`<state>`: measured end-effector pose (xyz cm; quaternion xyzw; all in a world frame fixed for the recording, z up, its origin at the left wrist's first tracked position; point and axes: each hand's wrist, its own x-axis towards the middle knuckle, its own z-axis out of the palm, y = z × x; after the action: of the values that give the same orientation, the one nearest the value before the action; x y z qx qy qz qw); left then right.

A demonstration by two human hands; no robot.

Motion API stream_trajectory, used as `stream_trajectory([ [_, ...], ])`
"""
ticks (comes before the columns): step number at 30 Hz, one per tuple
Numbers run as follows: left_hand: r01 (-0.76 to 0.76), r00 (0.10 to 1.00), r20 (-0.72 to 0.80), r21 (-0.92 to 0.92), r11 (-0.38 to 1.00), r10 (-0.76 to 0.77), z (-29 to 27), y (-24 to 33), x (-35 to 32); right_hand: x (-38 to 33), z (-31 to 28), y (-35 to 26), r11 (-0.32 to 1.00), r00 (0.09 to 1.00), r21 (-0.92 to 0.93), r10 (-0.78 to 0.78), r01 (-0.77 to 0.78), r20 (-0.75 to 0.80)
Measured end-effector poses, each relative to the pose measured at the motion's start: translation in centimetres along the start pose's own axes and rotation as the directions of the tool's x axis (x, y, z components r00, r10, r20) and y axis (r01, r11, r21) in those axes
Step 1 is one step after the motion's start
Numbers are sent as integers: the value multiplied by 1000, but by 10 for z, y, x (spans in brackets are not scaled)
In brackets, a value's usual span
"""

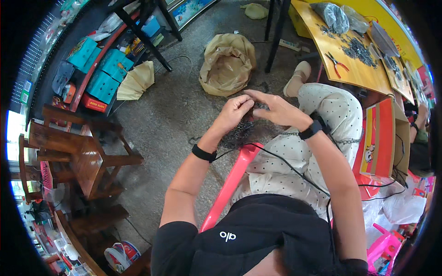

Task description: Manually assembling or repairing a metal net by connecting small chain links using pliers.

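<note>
In front of my lap, my left hand is closed, its thumb and fingers pinched together. My right hand meets it at the fingertips, fingers bent inward. Dark bits and a small reddish patch show between the two hands, but what the fingertips grip is mostly hidden. Just beneath them hangs a bunched dark metal chain. A length of similar chain runs across my right thigh in its dotted white trousers. Close below the chain lies the end of a pink plastic bar.
An open tan sack stands on the floor ahead. At the right, a wooden table bears red-handled pliers and a pile of dark metal pieces. A black cable crosses my lap. A wooden chair stands left; another person's arm shows far right.
</note>
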<state>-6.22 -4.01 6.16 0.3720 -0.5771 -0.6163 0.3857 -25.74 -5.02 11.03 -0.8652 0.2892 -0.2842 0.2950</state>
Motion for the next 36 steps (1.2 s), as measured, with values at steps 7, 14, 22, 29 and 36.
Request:
stream_trajectory([
  [7,76,997,-31,88,993,-73,5,-16,0,-8,24,8,919,972,-318,233,-233,-38],
  [14,149,988,-54,106,983,-144,0,-28,5,-11,33,5,881,972,-416,169,-223,-163],
  [22,20,984,-178,103,995,-1,-12,-75,-5,-13,42,11,924,963,-383,-81,-24,-256],
  [29,-2,986,-137,552,834,93,-12,-147,-26,-14,35,-7,966,936,-149,157,-212,-316],
  [36,-175,967,-28,651,739,254,4,-141,-9,0,-1,-48,967,919,-122,168,-224,-358],
])
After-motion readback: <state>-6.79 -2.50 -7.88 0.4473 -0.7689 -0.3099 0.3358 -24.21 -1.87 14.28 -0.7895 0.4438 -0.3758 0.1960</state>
